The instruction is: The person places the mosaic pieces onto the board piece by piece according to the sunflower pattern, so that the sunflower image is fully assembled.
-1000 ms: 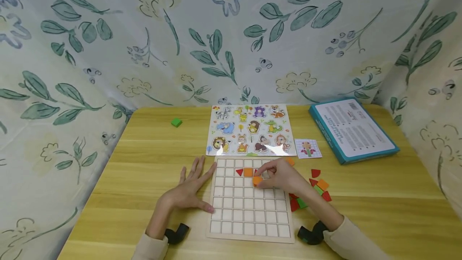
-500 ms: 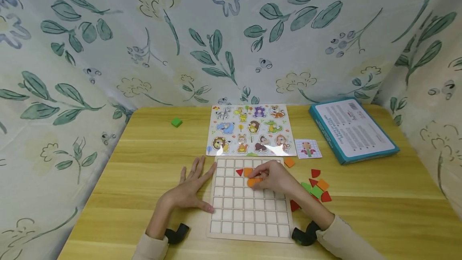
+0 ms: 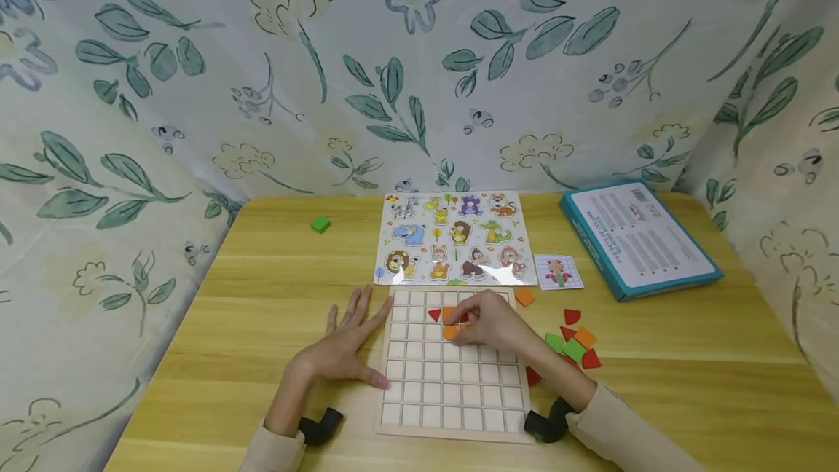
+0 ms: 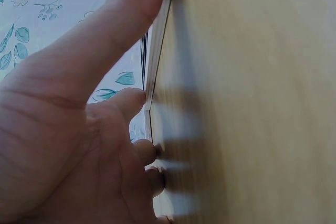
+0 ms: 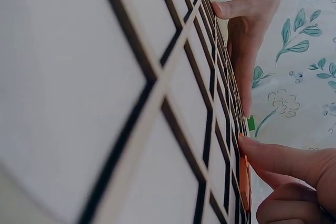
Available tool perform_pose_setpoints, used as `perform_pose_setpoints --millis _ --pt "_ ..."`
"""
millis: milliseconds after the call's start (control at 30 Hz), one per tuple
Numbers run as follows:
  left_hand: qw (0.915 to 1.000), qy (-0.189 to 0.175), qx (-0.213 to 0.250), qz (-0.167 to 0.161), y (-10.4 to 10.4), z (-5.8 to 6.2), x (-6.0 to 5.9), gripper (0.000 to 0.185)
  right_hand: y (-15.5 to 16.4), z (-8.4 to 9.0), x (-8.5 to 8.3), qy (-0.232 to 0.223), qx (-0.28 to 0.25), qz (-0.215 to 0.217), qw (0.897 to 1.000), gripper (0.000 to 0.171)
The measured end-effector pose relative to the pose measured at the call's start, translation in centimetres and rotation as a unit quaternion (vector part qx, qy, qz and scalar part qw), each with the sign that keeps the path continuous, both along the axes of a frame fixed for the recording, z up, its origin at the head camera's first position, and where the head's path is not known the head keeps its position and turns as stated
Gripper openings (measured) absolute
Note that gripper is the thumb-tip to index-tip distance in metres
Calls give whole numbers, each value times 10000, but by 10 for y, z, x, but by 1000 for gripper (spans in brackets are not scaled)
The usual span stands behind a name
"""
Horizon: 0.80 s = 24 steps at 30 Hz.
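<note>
A wooden grid board lies in front of me. My left hand rests spread on the table, its thumb and index fingertip at the board's left edge. My right hand pinches an orange tile with a rounded left side, low over the grid; the hand covers part of it. In the right wrist view, the thumb is on the orange tile's edge. A red triangle tile and an orange square tile sit in cells just above, with some red showing beside the right fingers.
Several loose red, green and orange tiles lie right of the board. Behind it are an animal puzzle, a pattern card and a teal box. A green block lies at the back left.
My right hand has shifted left across the grid with the orange tile, uncovering an orange tile and green tiles on the right. My left hand has stayed in place.
</note>
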<state>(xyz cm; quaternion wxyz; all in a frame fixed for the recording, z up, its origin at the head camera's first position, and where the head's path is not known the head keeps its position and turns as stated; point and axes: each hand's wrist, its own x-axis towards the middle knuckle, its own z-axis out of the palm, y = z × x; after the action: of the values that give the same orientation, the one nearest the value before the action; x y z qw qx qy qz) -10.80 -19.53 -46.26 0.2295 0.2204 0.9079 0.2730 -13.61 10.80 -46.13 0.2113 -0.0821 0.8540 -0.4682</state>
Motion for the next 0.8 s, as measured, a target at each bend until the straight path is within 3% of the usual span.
perform_pose_setpoints --millis 400,667,800 --pt "10000 8 -50 -59 2 0 -3 131 11 -1 0 -68 -293 110 9995 19" --pt "10000 -25 -24 -55 2 -1 -2 131 53 1 5 193 -64 -12 9998 22" --pt "10000 -51 -19 -35 2 0 -1 131 80 1 10 106 38 -265 9996 24"
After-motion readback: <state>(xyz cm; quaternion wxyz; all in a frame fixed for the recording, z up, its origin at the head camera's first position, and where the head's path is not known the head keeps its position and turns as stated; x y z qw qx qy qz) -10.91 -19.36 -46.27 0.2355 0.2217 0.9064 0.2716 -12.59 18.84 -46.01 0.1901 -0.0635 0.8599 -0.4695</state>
